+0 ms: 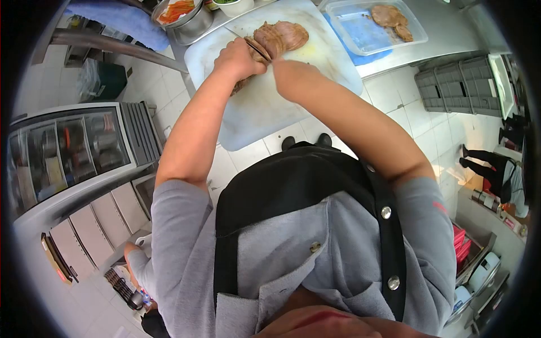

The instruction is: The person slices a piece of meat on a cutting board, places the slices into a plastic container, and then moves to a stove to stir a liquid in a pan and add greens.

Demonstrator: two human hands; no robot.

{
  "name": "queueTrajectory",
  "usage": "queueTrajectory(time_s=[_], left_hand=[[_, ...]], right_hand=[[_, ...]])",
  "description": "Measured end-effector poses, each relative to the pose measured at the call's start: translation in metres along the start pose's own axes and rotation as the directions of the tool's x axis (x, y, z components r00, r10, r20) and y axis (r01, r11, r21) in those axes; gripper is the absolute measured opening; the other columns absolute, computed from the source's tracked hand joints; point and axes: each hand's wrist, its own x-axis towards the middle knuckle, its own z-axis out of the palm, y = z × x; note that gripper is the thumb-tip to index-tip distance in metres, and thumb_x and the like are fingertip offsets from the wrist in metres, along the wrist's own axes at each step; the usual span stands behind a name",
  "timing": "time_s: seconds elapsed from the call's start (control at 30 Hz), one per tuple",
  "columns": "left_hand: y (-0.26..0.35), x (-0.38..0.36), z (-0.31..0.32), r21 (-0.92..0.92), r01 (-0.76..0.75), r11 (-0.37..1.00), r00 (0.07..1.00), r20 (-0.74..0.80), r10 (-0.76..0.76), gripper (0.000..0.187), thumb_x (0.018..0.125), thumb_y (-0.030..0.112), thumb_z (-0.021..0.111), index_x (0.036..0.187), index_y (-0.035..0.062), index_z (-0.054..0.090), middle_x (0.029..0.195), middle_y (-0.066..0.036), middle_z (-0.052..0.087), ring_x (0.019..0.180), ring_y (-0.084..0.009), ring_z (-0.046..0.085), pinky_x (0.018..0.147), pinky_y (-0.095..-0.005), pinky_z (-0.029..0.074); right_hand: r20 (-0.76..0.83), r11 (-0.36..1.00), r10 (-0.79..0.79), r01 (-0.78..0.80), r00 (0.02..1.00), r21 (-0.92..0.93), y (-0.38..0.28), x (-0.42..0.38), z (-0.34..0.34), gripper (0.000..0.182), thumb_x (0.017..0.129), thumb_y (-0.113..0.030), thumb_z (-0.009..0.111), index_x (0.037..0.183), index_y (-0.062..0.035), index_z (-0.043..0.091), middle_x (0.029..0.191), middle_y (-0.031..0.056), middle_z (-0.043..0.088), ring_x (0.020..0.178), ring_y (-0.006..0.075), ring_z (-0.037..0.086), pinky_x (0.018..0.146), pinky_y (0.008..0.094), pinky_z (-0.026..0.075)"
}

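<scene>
Sliced brown meat [270,39] lies on a white cutting board [248,121] near the top of the view. My left hand [239,59] has its fingers curled over the meat's left part, close to the blade. A knife [256,49] slants down across the meat, its tip up and to the left. My right hand [293,78] is closed at the knife's lower end; its fingers and the handle are mostly hidden. Darker meat shows below my left hand. To the right, a clear plastic container [360,50] holds more meat pieces [391,19].
Beyond the board stand a metal bowl [191,25] with orange strips and a white bowl [235,7] with greens. A blue cloth [124,25] hangs at the upper left. Grey crates [462,87] are at the right. Other people are partly visible at the right and lower left.
</scene>
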Motion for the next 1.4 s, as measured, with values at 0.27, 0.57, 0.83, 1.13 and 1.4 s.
queueTrajectory(time_s=[0.27, 0.57, 0.83, 1.13, 1.4], left_hand=[[-0.001, -0.001, -0.002, -0.013, 0.019, 1.0, 1.0, 0.024, -0.019, 0.081, 0.055, 0.039, 0.081, 0.119, 0.0006, 0.05, 0.118, -0.015, 0.058, 0.109, -0.0291, 0.059, 0.09, -0.0381, 0.05], [0.0, 0.001, 0.0, 0.019, 0.015, 1.0, 1.0, 0.006, -0.015, 0.082, 0.054, 0.042, 0.08, 0.119, 0.0013, 0.05, 0.12, -0.015, 0.058, 0.111, -0.0293, 0.058, 0.09, -0.0382, 0.05], [0.007, -0.015, -0.004, 0.022, 0.105, 0.994, 0.994, -0.042, -0.104, 0.097, 0.051, 0.047, 0.082, 0.13, 0.0052, 0.044, 0.125, -0.015, 0.054, 0.115, -0.0346, 0.053, 0.096, -0.0421, 0.045], [-0.018, -0.006, 0.008, -0.012, -0.007, 1.0, 1.0, 0.014, 0.007, 0.103, 0.051, 0.048, 0.083, 0.131, -0.0001, 0.04, 0.127, -0.021, 0.05, 0.118, -0.0376, 0.05, 0.098, -0.0401, 0.044], [-0.014, -0.017, 0.0, -0.084, -0.006, 0.996, 1.0, -0.009, 0.006, 0.093, 0.053, 0.044, 0.083, 0.121, -0.0071, 0.044, 0.124, -0.025, 0.053, 0.115, -0.0347, 0.054, 0.095, -0.0358, 0.047]], right_hand=[[-0.03, 0.997, -0.007, 0.005, 1.0, -0.071, 0.003, -0.019, 0.002, 0.021, 0.084, -0.005, 0.05, 0.103, 0.0032, 0.055, 0.097, 0.0211, 0.067, 0.09, 0.0334, 0.067, 0.076, 0.0421, 0.053], [-0.089, 1.0, 0.014, -0.014, 0.996, -0.007, 0.007, 0.03, 0.029, 0.021, 0.088, -0.006, 0.046, 0.108, -0.0003, 0.051, 0.1, 0.0199, 0.067, 0.095, 0.0347, 0.065, 0.079, 0.0433, 0.052], [-0.1, 0.999, 0.051, -0.051, 0.994, 0.002, 0.012, 0.019, 0.04, 0.022, 0.088, -0.006, 0.048, 0.109, -0.0003, 0.051, 0.101, 0.0207, 0.066, 0.096, 0.0348, 0.065, 0.081, 0.0426, 0.052], [-0.157, 1.0, 0.022, -0.024, 0.987, -0.009, 0.023, 0.002, 0.042, 0.02, 0.088, -0.008, 0.043, 0.104, 0.0014, 0.049, 0.094, 0.0232, 0.066, 0.092, 0.0371, 0.065, 0.078, 0.046, 0.051], [-0.17, 0.999, -0.004, -0.002, 0.985, -0.036, 0.003, -0.05, 0.017, 0.015, 0.088, -0.009, 0.044, 0.099, 0.0012, 0.046, 0.084, 0.0228, 0.066, 0.082, 0.0389, 0.065, 0.073, 0.0495, 0.05]])
